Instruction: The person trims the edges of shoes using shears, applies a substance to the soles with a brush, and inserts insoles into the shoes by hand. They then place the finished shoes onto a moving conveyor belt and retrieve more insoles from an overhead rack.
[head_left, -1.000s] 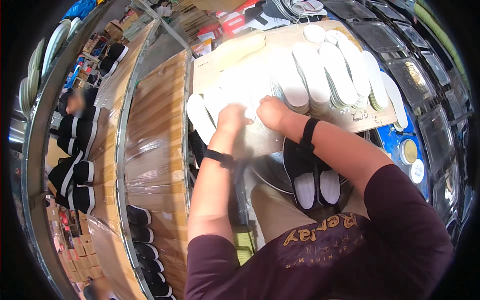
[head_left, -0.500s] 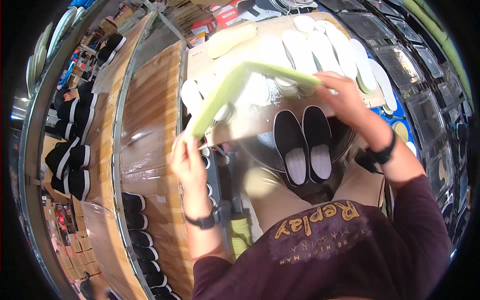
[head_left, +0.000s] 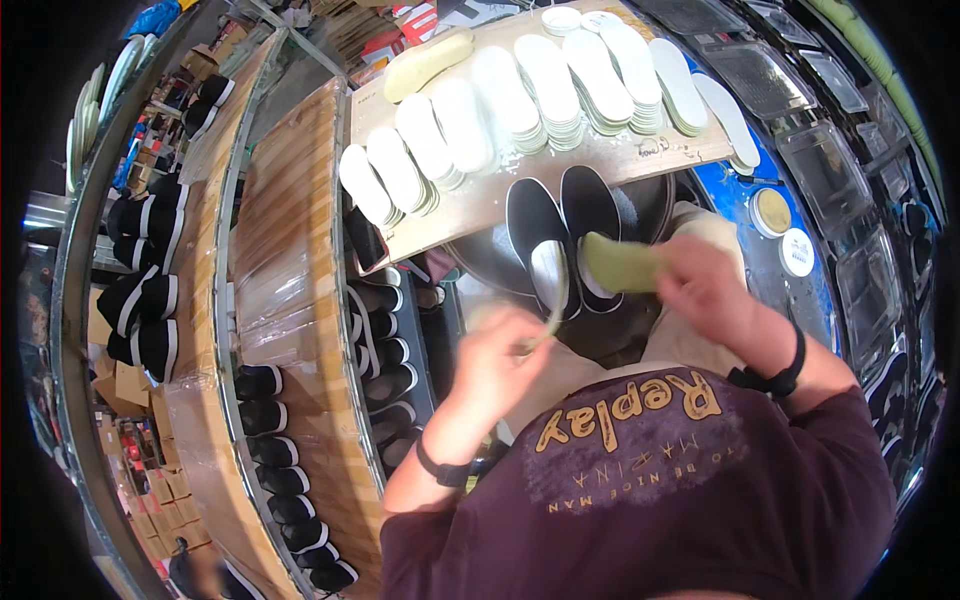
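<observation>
The left hand (head_left: 500,352) is pinching an insole (head_left: 556,311) edge-on while the right hand (head_left: 703,290) is gripping a second insole (head_left: 622,266), both forearms angling inward. Both are hanging over the openings of the black shoes (head_left: 530,212), neither lying flat inside yet. Beyond, insole stacks (head_left: 597,80) are standing on the counter (head_left: 462,217)

Blur smears the left hand (head_left: 502,356), its thin strip (head_left: 556,314), the right hand (head_left: 705,288) and its green piece (head_left: 620,265), probably an insole.

Green insole (head_left: 618,264) in right hand (head_left: 703,288) now down over the black shoes (head_left: 592,205)
</observation>
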